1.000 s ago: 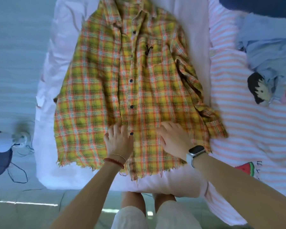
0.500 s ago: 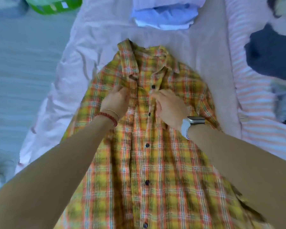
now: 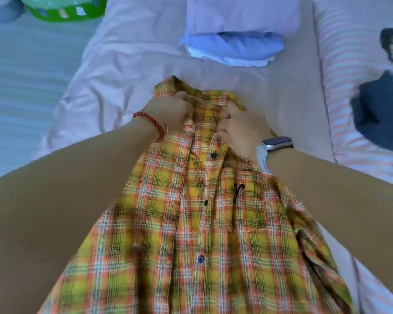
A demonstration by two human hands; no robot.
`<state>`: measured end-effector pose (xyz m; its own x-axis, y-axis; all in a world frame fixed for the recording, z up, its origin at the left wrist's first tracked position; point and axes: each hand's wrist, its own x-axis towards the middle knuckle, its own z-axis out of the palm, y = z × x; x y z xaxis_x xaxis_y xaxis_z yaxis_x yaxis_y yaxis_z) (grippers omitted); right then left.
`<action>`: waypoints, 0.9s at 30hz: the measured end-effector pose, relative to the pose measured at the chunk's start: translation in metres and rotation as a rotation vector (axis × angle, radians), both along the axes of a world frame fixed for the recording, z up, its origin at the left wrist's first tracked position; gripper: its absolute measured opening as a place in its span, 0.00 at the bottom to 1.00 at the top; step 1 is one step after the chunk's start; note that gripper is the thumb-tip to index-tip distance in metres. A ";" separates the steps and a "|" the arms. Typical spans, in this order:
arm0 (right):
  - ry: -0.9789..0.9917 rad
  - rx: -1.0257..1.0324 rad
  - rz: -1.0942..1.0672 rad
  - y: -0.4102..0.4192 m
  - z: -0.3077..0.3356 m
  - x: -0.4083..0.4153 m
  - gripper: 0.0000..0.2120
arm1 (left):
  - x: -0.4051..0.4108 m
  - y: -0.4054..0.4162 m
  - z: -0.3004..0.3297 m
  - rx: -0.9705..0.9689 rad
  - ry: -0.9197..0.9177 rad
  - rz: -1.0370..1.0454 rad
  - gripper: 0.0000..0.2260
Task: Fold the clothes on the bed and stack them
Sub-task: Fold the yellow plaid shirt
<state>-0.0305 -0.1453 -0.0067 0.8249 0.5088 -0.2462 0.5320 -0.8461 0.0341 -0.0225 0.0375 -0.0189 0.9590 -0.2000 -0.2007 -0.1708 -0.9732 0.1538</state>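
**Straightening the collar before the first fold**

Spreading across most of the pale pink bed (image 3: 127, 64), one yellow plaid shirt (image 3: 191, 234) lies face up and buttoned, its collar toward the far end and its hem running out of the bottom of the view. Beyond the collar sits one stack of folded clothes (image 3: 234, 41), apart from the shirt; three layers show in it, lilac on top, blue beneath, white at the bottom. One dark navy garment (image 3: 381, 109) lies unfolded on the striped bedding (image 3: 349, 53) to the right.

Two hands work at the neckline. The left hand (image 3: 170, 112) has its fingers curled round the left collar flap; the right hand (image 3: 243, 130) pinches the placket just under the collar.

The likely trouble is in the cloth itself. It is bunched and rippled near the placket, and the right sleeve looks crumpled along the edge. If the collar is tugged unevenly, the front could skew, and any fold made over those wrinkles would probably come out lopsided and sit badly on the stack.

Four dark buttons are visible down the front. One red bead bracelet (image 3: 150, 123) circles the left wrist, one watch (image 3: 275, 148) the right.
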 end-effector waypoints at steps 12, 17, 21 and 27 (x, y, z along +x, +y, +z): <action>0.509 0.919 -0.595 0.046 -0.032 -0.012 0.30 | -0.013 -0.010 -0.019 -0.886 0.086 0.513 0.25; 0.149 1.043 -0.493 0.026 -0.022 -0.066 0.24 | -0.097 -0.015 -0.018 -0.762 -0.236 0.584 0.14; 0.035 0.981 -0.439 0.017 -0.019 -0.157 0.11 | -0.189 -0.033 -0.021 -0.618 -0.232 0.626 0.09; 0.113 0.601 -0.489 0.021 -0.027 -0.264 0.09 | -0.286 -0.048 -0.023 -0.330 -0.151 0.441 0.06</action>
<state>-0.2945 -0.1245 -0.0338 0.9761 0.1670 -0.1393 0.0674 -0.8414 -0.5361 -0.3080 -0.0104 -0.0414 0.9792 0.1970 -0.0497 0.1971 -0.8619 0.4673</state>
